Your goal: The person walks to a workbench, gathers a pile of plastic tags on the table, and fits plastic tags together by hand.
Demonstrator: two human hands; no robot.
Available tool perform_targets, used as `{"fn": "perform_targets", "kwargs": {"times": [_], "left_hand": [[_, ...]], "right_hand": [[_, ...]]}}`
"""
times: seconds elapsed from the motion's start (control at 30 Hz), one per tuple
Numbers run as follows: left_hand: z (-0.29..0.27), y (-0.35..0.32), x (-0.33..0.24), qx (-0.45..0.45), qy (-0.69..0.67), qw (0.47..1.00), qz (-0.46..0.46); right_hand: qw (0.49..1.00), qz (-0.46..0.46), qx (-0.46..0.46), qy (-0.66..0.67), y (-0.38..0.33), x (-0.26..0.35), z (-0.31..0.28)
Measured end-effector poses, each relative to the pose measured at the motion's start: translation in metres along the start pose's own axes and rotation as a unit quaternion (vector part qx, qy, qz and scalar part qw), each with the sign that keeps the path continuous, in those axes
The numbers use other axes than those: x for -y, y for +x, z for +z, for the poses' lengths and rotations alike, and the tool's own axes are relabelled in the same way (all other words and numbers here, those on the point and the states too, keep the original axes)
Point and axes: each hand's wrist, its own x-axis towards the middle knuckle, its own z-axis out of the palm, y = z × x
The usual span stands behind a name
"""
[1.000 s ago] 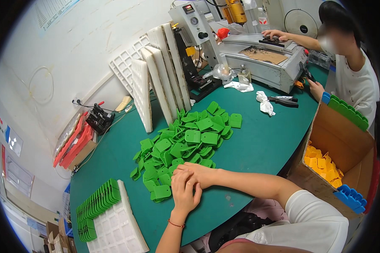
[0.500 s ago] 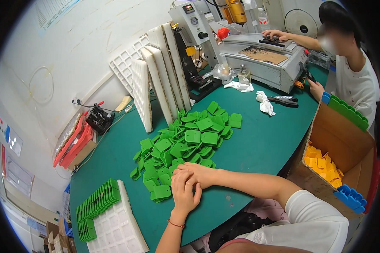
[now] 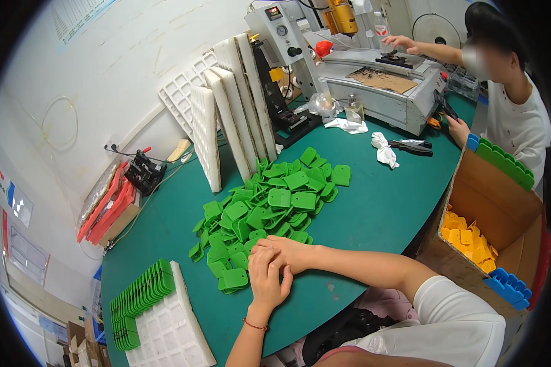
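Green-topped table, green plastic tags

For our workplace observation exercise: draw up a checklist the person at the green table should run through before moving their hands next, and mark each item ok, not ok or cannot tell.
1. Both hands in view: the left hand and right hand meet at the near edge of the pile of green plastic tags. Ok.
2. What the hands hold: fingers overlap and hide it. Cannot tell.
3. White tray with a row of standing tags along its far edge: free cells. Ok.
4. Bare green table beside the pile. Ok.
5. Co-worker at the machine, apart from the pile. Ok.
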Motion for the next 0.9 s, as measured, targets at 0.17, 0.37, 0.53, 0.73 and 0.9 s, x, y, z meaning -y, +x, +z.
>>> {"fn": "perform_targets", "kwargs": {"times": [0.17, 0.37, 0.53, 0.73, 0.9], "left_hand": [[-0.0001, -0.0003, 0.0001, -0.007, 0.007, 1.0, 0.008], [-0.0001, -0.0001, 0.0002, -0.006, 0.01, 1.0, 0.008], [-0.0009, 0.0001, -0.0006, -0.003, 0.013, 1.0, 0.007], [-0.002, 0.0007, -0.0006, 0.0, 0.008, 1.0, 0.009], [-0.0026, 0.0013, -0.002, 0.017, 0.012, 1.0, -0.003]], "right_hand": [[1.0, 0.003, 0.013, 0.002, -0.001, -0.0004, 0.0006], [1.0, -0.002, 0.003, 0.001, -0.0011, -0.0016, 0.0019], [1.0, 0.016, 0.018, 0.002, -0.0003, -0.0017, 0.0032], [0.999, 0.032, 0.032, 0.003, 0.0014, -0.0006, 0.0014], [0.994, 0.049, 0.096, -0.027, 0.002, 0.0009, -0.0031]]}}
